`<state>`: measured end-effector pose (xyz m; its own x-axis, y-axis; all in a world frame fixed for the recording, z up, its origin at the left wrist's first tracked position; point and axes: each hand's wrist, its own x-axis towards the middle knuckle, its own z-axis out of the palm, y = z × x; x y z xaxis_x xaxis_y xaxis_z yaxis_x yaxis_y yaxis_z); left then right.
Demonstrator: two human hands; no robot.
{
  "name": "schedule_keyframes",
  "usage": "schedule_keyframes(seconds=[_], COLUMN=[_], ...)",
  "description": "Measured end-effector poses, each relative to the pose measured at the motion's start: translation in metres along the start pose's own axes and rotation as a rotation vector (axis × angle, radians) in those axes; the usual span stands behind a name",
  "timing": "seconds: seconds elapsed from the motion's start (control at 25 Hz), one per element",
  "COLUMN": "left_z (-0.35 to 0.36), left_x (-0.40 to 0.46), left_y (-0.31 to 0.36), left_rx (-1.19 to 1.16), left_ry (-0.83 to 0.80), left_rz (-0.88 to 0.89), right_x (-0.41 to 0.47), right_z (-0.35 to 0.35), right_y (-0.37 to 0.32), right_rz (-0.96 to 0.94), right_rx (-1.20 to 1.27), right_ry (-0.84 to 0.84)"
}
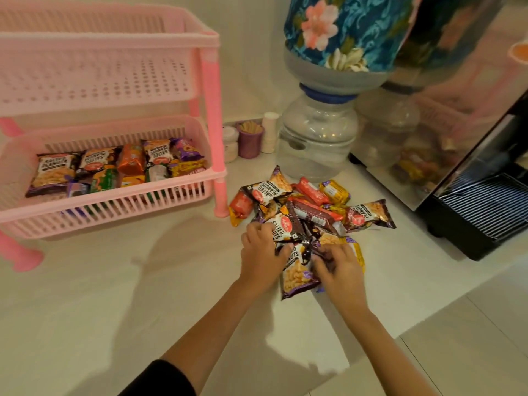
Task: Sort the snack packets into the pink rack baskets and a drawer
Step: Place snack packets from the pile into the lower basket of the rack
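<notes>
Both hands work at the near edge of a loose heap of snack packets (308, 212) lying on the pale bench (114, 295) at centre frame. The left hand (261, 252) has its fingers curled down onto a salted-peanut packet (297, 270) at the bottom of the heap, thumb pressing its upper edge. The right hand (335, 262) is bent over the same spot, fingers tucked in among the wrappers; it seems to pinch a packet's crimped end, but which one I cannot tell.

The pink rack (211, 115) stands at upper left. Its lower basket (114, 207) already holds a layer of packets, peanuts to the left and biscuit packs to the right, while the top basket (100, 84) looks bare. No drawer is in view.

The likeliest slip is grabbing more than one kind at once: the packets overlap and their glossy ends tangle, so a lift could drag a neighbour along and send it to the wrong basket. Slick film could also slide out of a light pinch on the way across to the rack. The heap sits just beside the water bottle (317, 144) and near the black machine (471, 212) at right, so a sweeping pull could push packets against or behind them. Squeezing hard would crush the peanuts.
</notes>
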<state>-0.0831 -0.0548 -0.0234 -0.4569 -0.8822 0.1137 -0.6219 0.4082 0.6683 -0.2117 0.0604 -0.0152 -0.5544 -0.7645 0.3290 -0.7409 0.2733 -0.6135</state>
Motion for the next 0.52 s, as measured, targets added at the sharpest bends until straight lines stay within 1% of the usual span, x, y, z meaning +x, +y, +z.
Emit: schedule_keyframes(seconds=[0.04,0.12,0.2,0.28,0.32,0.36,0.44,0.52], left_z=[0.004,0.013,0.020,0.023,0.024,0.024,0.022,0.019], left_x=[0.000,0.003,0.007,0.007,0.005,0.000,-0.010,-0.016], left_y=[0.004,0.012,0.013,0.002,-0.005,-0.014,-0.026,-0.031], left_rx=[0.052,0.135,0.219,0.306,0.365,0.419,0.459,0.455], left_ry=[0.019,0.002,-0.076,-0.175,-0.187,-0.172,-0.112,-0.080], left_rz=[0.016,0.112,0.186,0.170,0.167,0.169,0.150,0.102], right_x=[-0.006,-0.016,-0.023,-0.025,-0.025,-0.023,-0.014,0.000], right_z=[0.004,0.016,0.025,0.026,0.022,0.017,0.003,-0.012], right_y=[0.000,-0.005,-0.011,-0.013,-0.011,-0.007,0.006,0.022], right_rz=[-0.023,-0.096,-0.123,-0.148,-0.162,-0.172,-0.167,-0.077], right_rx=[0.033,0.066,0.094,0.079,0.048,0.026,0.023,-0.017], right_ry=[-0.060,-0.192,-0.322,-0.380,-0.349,-0.269,-0.029,0.155])
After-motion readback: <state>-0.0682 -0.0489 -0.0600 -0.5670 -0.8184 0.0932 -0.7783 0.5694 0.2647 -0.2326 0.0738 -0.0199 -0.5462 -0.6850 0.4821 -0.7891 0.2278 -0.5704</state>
